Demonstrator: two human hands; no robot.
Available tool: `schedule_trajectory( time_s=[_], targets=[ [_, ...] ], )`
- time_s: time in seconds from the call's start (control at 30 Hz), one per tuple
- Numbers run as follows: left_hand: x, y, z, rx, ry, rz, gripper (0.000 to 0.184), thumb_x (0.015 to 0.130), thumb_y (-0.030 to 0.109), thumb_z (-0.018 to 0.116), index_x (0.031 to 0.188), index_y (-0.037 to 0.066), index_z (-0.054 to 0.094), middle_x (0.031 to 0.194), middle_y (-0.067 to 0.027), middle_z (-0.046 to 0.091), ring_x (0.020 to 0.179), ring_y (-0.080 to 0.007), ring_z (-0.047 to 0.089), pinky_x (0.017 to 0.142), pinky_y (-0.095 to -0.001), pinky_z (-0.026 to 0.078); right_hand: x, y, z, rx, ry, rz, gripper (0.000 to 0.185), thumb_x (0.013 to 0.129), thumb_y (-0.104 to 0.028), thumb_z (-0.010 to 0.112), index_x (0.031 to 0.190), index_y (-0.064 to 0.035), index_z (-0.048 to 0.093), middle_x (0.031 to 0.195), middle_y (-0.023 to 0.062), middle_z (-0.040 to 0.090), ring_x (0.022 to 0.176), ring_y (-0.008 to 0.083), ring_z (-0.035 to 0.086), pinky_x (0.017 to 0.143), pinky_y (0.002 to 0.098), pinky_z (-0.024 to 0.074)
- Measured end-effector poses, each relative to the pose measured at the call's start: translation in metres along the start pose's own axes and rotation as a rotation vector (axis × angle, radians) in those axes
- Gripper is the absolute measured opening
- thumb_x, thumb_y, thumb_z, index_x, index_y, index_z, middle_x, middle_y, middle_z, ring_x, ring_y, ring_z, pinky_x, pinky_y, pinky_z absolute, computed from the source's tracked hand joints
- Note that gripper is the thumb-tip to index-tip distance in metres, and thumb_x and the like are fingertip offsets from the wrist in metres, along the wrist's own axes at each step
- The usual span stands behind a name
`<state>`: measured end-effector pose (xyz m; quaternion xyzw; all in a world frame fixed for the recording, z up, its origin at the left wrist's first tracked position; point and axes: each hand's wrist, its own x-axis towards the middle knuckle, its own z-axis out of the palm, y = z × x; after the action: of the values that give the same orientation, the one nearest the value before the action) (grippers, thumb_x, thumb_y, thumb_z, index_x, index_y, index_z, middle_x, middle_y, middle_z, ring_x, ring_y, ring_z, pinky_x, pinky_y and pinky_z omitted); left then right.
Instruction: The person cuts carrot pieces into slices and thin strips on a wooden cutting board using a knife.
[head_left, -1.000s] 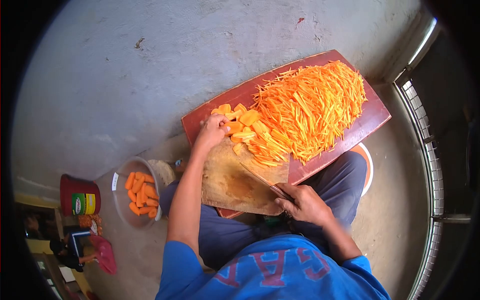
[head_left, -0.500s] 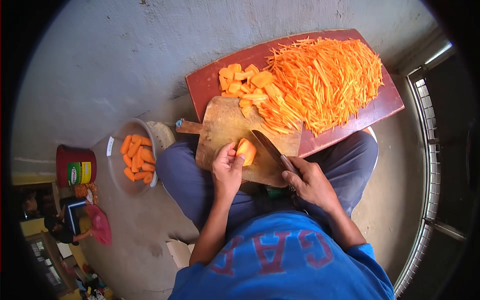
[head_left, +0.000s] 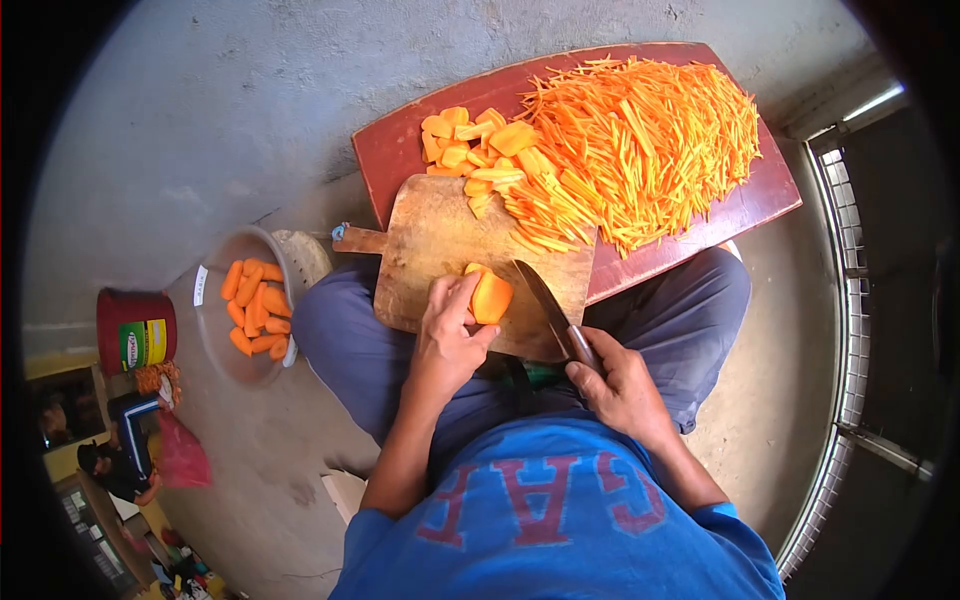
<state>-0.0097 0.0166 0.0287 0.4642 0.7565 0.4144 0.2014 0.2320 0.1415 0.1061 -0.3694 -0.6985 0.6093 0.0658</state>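
Note:
My left hand (head_left: 448, 330) is closed around the edge of some carrot slices (head_left: 491, 298), over the lower part of a wooden cutting board (head_left: 425, 232). In my right hand (head_left: 618, 378) is a knife (head_left: 548, 305), gripped by its handle, with the blade pointing up and to the left, just right of the slices and apart from them. Along the board's upper edge lie thick carrot slices (head_left: 476, 150). A big heap of carrot strips (head_left: 645, 150) spreads to their right, some of it on the board.
The board rests across my lap against a red table (head_left: 385, 150). To the left on the floor stands a clear tub (head_left: 215, 335) of peeled carrots (head_left: 262, 305). Farther left are a red bucket (head_left: 112, 335) and another person (head_left: 120, 465). A grated metal door (head_left: 850, 330) is at right.
My left hand has turned the carrot slices so a broad, flat face shows. The knife stays beside them at right. The whole view has shifted slightly.

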Motion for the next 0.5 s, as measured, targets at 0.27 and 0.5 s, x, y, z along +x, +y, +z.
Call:
schedule_trajectory(
  time_s=[0.27, 0.5],
  targets=[
    [0.008, -0.010, 0.021, 0.047, 0.113, -0.083, 0.071, 0.087, 0.001, 0.090, 0.152, -0.005, 0.061, 0.128, -0.0258, 0.063, 0.103, -0.0437, 0.071, 0.089, -0.0502, 0.060, 0.063, -0.005, 0.031, -0.028, -0.043, -0.288, 0.042, 0.103, -0.013, 0.074, 0.138, 0.0078, 0.064, 0.096, 0.0338, 0.070, 0.092, 0.0506, 0.074, 0.087, 0.0533, 0.0583],
    [0.017, 0.009, -0.003, 0.329, 0.143, 0.188, 0.069, 0.084, 0.005, 0.093, 0.146, -0.006, 0.065, 0.132, -0.0250, 0.063, 0.118, -0.0469, 0.071, 0.093, -0.0496, 0.063, 0.070, 0.001, 0.014, -0.089, -0.089, -0.227, 0.047, 0.109, -0.017, 0.074, 0.149, 0.0044, 0.064, 0.098, 0.0222, 0.072, 0.090, 0.0247, 0.069, 0.087, 0.0433, 0.0583]
  ],
)
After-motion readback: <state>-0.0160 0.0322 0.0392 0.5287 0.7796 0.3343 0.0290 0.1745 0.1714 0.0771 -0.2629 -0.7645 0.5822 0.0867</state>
